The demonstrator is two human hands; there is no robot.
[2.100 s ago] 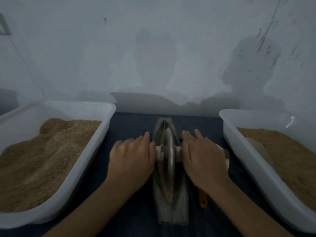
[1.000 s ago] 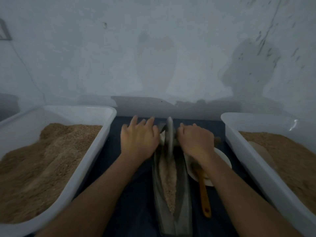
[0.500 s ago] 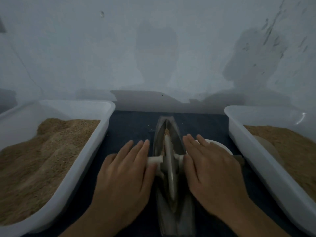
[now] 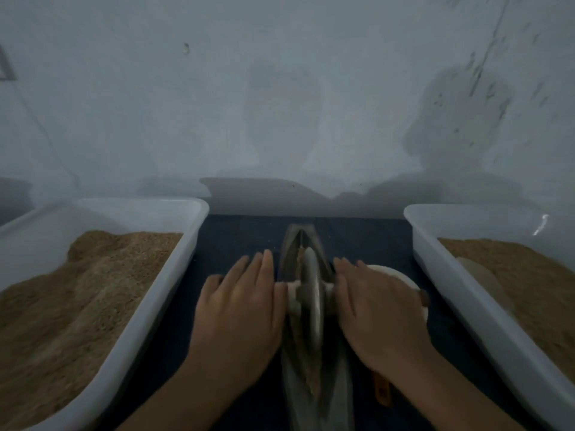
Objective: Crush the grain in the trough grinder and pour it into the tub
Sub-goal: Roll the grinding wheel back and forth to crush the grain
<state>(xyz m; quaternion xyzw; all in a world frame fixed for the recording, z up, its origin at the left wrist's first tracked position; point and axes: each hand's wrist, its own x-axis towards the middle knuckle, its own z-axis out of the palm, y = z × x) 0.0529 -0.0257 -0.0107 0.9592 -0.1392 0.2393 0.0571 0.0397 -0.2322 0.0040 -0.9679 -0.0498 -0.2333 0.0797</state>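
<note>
Rolling the grinding wheel (image 4: 308, 293) along the trough grinder (image 4: 314, 353), you work with both palms flat on its axle. Your left hand (image 4: 239, 312) lies on the left stub of the axle (image 4: 287, 290), fingers straight and close together, gripping nothing; your right hand (image 4: 373, 315) mirrors it on the right side, fingers likewise extended. The wheel stands upright in the narrow metal channel, which runs near to far on the dark cloth (image 4: 236, 237) between the two white tubs. A thin ridge of grain (image 4: 312, 377) shows in the channel just near of the wheel, and a little more at its far edge.

The left tub (image 4: 199, 213) and the right tub (image 4: 417, 219) both hold brown meal; which one receives the crushed batch cannot be told. A white dish (image 4: 401, 276) and the orange handle (image 4: 381, 391) of some tool lie just right of the trough, partly under your right wrist.

Handling, by judgement: the wheel looks like heavy, rigid metal, so its own weight should do the crushing; keep even pressure on both stubs or it may tip against the channel wall. For pouring, take the trough at both ends. It is probably weighty and smooth, and the grain, being loose, will spill if tilted sideways.
</note>
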